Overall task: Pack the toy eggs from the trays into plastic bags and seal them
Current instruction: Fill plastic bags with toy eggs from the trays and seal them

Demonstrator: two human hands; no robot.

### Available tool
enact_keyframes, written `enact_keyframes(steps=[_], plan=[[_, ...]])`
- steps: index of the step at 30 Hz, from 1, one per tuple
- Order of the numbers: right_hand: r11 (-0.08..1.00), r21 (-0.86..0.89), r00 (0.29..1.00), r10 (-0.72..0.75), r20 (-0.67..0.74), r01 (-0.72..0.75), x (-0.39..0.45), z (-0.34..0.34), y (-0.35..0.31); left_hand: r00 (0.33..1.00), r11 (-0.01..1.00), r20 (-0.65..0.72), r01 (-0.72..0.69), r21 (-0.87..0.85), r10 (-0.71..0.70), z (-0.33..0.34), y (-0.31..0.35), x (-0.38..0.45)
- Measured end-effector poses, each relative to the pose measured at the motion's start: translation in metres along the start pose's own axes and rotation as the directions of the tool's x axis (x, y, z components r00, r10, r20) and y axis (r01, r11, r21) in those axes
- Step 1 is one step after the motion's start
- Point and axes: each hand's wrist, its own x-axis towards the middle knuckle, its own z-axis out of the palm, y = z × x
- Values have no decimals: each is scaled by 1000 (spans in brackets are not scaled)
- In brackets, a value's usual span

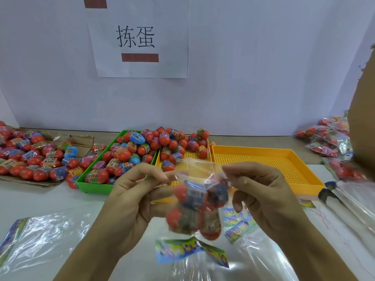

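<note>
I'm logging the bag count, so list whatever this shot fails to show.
- Head view: egg count in the held bag: motion blur, eggs overlap.
- Bag's seal: mouth crumpled between left hand and right hand.
- Packed bags at right: hidden behind cardboard, cut by the edge.

The left hand (134, 196) and right hand (261, 191) are bare, and both arms show no sleeves, rings or watch.

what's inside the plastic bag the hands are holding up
The plastic bag holds toy eggs with orange ends and printed wraps; about four show. The left hand and right hand pinch its top. Blur and overlap hide any eggs behind.
</note>
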Motion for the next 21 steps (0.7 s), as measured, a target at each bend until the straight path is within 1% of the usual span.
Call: enact_keyframes(steps=[3,5,7,8,10,12,16,18,21], plan=[[997,-72,999,-13,-39,10,-2,2,-1,1000,999,-15,26,-37,-27,-5,-1,2],[996,-87,998,19,-61,-24,-1,3,0,994,994,59,92,-58,-89,-5,-1,3],[995,-82,996,47,-72,-53,-1,3,1,980,985,110,170,-24,-166,-2,-2,4],[995,-80,996,57,-73,-63,-1,4,1,976,980,90,197,18,-198,-1,-2,4],[992,-91,993,82,-80,-89,-1,5,1,979,975,83,173,138,-185,1,-6,3],[990,-83,990,105,-95,-113,-2,6,1,983,972,94,135,191,-155,3,-10,0],[989,-55,985,130,-111,-137,-1,6,3,988,970,2,152,192,-155,3,-16,-1],[983,-87,982,152,-112,-162,0,6,4,986,971,-5,163,176,-165,3,-17,-1],[965,-166,979,195,-65,-203,-2,8,4,990,972,-26,144,185,-142,2,-15,0]])
